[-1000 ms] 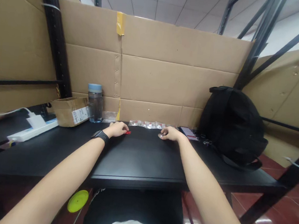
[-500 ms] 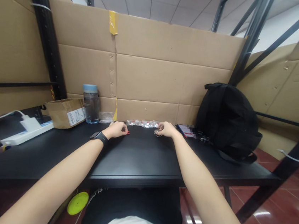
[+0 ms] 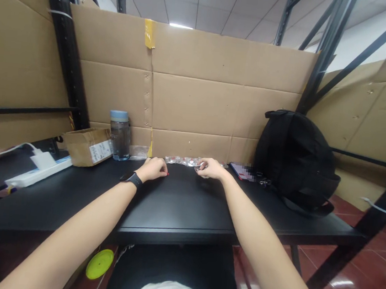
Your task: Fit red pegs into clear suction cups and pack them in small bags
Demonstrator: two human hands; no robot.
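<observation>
On the black tabletop (image 3: 173,202), my left hand (image 3: 153,169) rests with its fingers pinched on a small red object (image 3: 168,174). Most of that object is hidden by the fingertips, so its kind does not show. My right hand (image 3: 213,168) curls its thumb and fingers around a small shiny silver object (image 3: 201,168), low over the table. A row of small clear plastic packets (image 3: 177,160) with bits of red and silver inside lies along the cardboard, just behind both hands.
To the left stand a blue-lidded bottle (image 3: 119,137), an open cardboard box (image 3: 85,147) and a white power strip (image 3: 41,170). A phone (image 3: 241,171), keys (image 3: 264,182) and a black backpack (image 3: 295,160) are on the right. A cardboard wall (image 3: 197,99) closes the back.
My right hand has shifted slightly left with the silver object, which is turned differently in its fingers. Less of the red object shows at my left fingertips. The view has tilted slightly.
</observation>
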